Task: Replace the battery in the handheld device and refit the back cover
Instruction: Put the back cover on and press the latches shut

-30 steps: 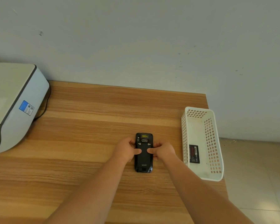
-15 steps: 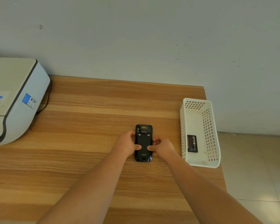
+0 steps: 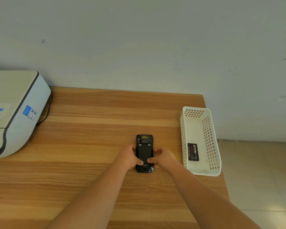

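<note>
handheld device point(image 3: 144, 151) back: "UROVO" | battery point(image 3: 193, 152) label: unreadable

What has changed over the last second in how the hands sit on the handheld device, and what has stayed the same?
Both thumbs have slid down the back cover toward the near end of the handheld device. The left hand and right hand still grip its sides. The device stays face down on the table; the battery still lies in the white basket.

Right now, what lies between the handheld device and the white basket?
In the head view, only the right hand gripping the handheld device, then bare table up to the white basket.
</note>
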A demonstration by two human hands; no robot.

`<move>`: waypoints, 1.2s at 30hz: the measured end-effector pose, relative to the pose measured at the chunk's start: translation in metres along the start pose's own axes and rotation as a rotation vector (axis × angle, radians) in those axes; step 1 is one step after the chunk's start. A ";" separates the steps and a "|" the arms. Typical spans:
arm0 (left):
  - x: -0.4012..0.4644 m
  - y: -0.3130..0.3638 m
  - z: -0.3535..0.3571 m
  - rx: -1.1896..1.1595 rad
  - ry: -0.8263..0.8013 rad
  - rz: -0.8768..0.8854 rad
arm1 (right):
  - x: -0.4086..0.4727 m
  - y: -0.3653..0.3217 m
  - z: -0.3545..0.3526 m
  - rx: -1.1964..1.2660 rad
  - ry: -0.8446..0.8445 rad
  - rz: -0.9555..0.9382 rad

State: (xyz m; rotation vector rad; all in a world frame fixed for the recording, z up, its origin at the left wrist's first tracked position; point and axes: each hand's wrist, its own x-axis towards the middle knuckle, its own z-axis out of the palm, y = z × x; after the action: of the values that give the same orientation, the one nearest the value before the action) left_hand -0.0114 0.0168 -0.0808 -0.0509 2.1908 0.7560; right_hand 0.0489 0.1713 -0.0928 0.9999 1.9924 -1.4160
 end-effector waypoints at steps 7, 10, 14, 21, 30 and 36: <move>0.024 0.019 -0.013 0.015 0.060 -0.091 | 0.027 -0.032 -0.003 -0.078 0.100 0.047; 0.031 0.020 -0.010 0.098 0.072 -0.085 | 0.034 -0.032 -0.002 -0.088 0.109 0.069; 0.028 0.019 -0.008 0.107 0.106 -0.068 | 0.031 -0.026 0.000 -0.055 0.116 0.045; 0.021 0.006 -0.002 -0.083 0.088 -0.038 | 0.020 -0.011 -0.002 0.064 0.083 0.060; -0.001 0.002 0.009 0.245 0.237 0.073 | 0.006 -0.010 0.003 0.013 0.083 0.016; -0.037 -0.005 0.006 0.220 0.206 0.068 | -0.032 -0.010 -0.014 -0.120 0.057 -0.035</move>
State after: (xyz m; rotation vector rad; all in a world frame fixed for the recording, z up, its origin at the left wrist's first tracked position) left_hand 0.0194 0.0082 -0.0605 0.0601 2.4709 0.5635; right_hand 0.0607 0.1732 -0.0585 0.9673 2.1181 -1.2824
